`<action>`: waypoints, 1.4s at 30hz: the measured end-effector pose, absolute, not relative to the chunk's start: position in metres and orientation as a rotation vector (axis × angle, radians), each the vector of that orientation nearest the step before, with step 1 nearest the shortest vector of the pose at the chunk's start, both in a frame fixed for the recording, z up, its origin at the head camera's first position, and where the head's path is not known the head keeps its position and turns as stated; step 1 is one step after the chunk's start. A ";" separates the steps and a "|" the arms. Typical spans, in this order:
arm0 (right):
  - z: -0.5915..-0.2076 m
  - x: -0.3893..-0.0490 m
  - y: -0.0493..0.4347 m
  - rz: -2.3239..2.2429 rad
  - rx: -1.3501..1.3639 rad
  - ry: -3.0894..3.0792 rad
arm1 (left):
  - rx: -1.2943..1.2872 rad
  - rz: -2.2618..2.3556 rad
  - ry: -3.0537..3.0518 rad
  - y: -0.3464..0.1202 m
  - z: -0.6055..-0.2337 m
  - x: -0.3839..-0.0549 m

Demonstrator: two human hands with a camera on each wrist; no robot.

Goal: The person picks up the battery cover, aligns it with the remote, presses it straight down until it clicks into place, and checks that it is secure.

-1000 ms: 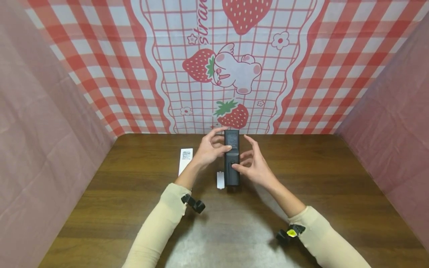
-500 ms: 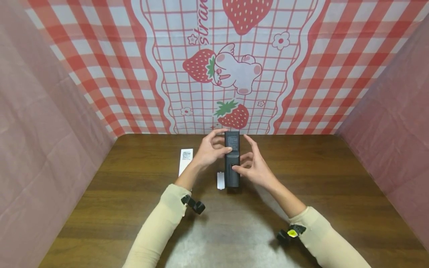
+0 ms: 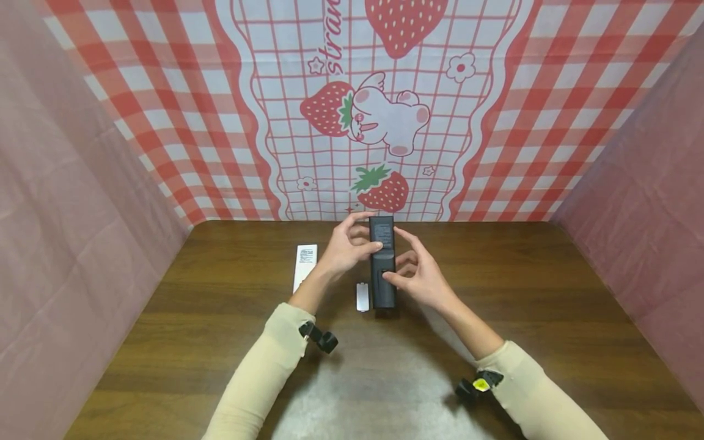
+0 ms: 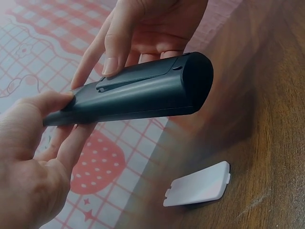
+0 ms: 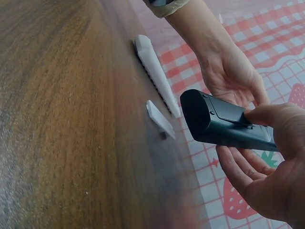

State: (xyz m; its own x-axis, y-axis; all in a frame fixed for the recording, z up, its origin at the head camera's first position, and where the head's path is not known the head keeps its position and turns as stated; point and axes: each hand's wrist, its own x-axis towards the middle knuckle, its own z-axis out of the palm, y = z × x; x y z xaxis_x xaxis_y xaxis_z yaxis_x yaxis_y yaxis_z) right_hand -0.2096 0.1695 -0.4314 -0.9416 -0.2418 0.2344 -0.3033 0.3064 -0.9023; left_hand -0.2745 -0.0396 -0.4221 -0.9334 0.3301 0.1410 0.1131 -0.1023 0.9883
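A black remote control (image 3: 383,287) is held above the table, its back with the battery cover (image 4: 143,71) facing up. My left hand (image 3: 348,245) grips it near the far end, thumb on the back and fingers on the left side and beneath. The right hand (image 3: 420,274) holds the nearer half, its thumb pressed at the latch end of the cover and its other fingers under and along the right side. A dark slanting line runs along the cover's edge in the left wrist view. Below the remote lies a loose white battery cover (image 4: 199,185).
On the wooden table (image 3: 495,305), a white remote control (image 3: 305,260) lies to the left, partly hidden by my left wrist. A checked strawberry cloth (image 3: 473,122) hangs behind the table, with pink cloth (image 3: 632,153) at the sides.
The black remote has shifted slightly toward me and to the right. My right index finger has come in to its right edge; the right thumb stays at the latch.
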 end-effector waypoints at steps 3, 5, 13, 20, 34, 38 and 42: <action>-0.432 -0.209 0.170 1.742 0.522 -2.495 | 0.508 2.169 2.005 -0.040 -0.423 -0.274; -0.432 -0.210 0.170 1.743 0.522 -2.496 | 0.516 2.163 2.018 -0.040 -0.423 -0.273; -0.431 -0.211 0.170 1.751 0.534 -2.492 | 0.572 2.169 2.042 -0.041 -0.419 -0.273; -0.431 -0.211 0.170 1.731 0.539 -2.508 | 0.572 2.162 2.044 -0.041 -0.419 -0.273; -0.431 -0.211 0.169 1.729 0.534 -2.512 | 0.578 2.165 2.035 -0.041 -0.422 -0.273; -0.431 -0.211 0.170 1.730 0.528 -2.526 | 0.575 2.166 2.034 -0.041 -0.423 -0.273; -0.431 -0.212 0.170 1.721 0.523 -2.541 | 0.559 2.166 2.043 -0.041 -0.424 -0.273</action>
